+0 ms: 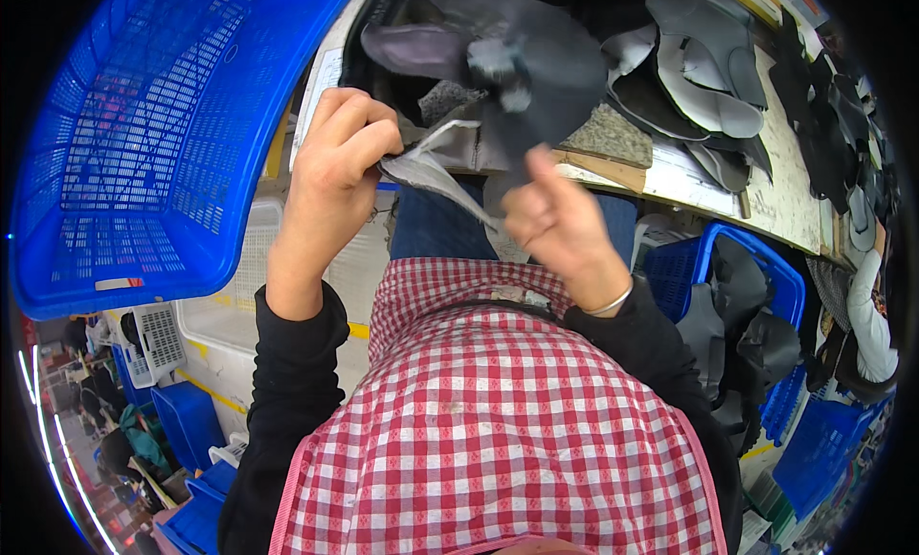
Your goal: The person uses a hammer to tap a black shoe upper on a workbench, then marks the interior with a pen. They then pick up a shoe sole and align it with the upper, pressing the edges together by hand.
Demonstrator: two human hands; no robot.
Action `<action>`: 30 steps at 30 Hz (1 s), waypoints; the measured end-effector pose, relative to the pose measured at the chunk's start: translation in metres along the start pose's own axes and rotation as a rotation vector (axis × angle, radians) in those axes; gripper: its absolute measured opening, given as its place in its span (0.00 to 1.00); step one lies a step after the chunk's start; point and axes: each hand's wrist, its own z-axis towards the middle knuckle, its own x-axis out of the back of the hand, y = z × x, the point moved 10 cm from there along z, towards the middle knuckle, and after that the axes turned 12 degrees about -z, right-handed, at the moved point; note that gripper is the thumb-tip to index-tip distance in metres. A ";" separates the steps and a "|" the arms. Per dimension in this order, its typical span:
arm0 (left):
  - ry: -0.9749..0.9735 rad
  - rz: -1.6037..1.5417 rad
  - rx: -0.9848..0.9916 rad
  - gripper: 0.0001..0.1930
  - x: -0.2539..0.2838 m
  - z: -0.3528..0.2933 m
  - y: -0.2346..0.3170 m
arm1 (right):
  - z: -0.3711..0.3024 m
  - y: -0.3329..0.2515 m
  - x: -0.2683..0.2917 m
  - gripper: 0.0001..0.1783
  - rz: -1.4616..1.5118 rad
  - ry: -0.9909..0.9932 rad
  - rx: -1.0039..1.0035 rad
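My left hand point(340, 158) pinches the left edge of a dark shoe upper point(436, 177) whose pale grey lining shows along its folded edges. It is held at the front edge of the workbench, above my lap. My right hand point(565, 220), blurred by motion, is curled closed at the right side of the same piece, its thumb pointing up. What its fingers hold is hidden. Just beyond both hands, a large dark sheet-like piece point(560, 76) is smeared by movement, with a whitish patch near its middle.
A big blue plastic basket point(244, 172) stands at the left. More dark upper pieces point(704, 76) lie stacked on the bench point(785, 191) at the right. Below them, a blue crate point(795, 277) holds dark pieces. At the far right, another person's sleeve point(871, 325) shows.
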 end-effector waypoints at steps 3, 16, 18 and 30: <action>0.002 -0.007 -0.022 0.15 -0.004 0.000 0.001 | -0.007 -0.076 -0.009 0.14 0.141 -0.063 0.403; 0.065 -0.018 -0.059 0.16 -0.012 0.007 -0.008 | -0.004 -0.096 -0.104 0.15 -2.361 0.125 1.395; 0.141 0.013 -0.058 0.15 -0.013 0.002 -0.011 | -0.005 -0.092 -0.097 0.14 -2.417 0.091 1.316; 0.126 0.004 -0.087 0.20 -0.044 -0.038 -0.005 | -0.027 -0.061 -0.089 0.07 -2.496 0.181 1.326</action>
